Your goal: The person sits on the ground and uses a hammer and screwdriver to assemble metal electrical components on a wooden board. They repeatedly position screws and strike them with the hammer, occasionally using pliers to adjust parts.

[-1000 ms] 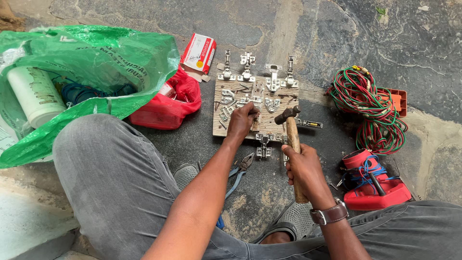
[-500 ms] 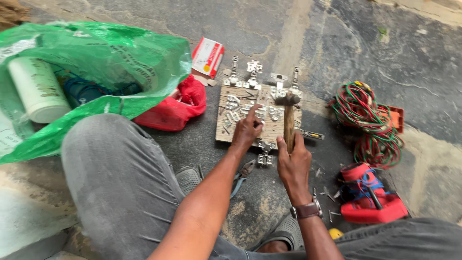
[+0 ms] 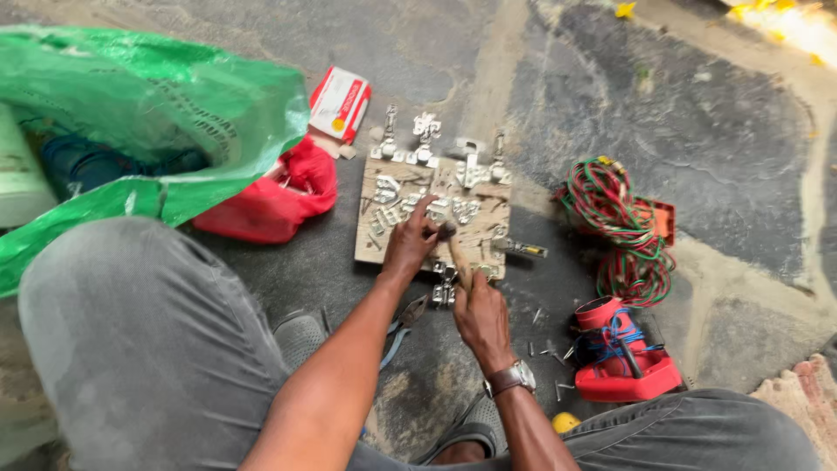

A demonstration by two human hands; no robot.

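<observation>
A small wooden board lies on the stone floor, strewn with several metal hinges. My left hand rests on the board's near half with its fingers pinched around something small that I cannot make out. My right hand grips the wooden handle of a hammer, whose head is down on the board right beside my left fingertips. A watch sits on my right wrist. More hinges stand along the board's far edge.
A green plastic bag and a red bag lie to the left, a red-and-white box behind them. Coiled red-green wire and a red power tool lie right. Pliers and loose nails lie close. My knee fills the lower left.
The hammer head has come down from above the board onto the spot by my left fingers. The camera has shifted closer and lower.
</observation>
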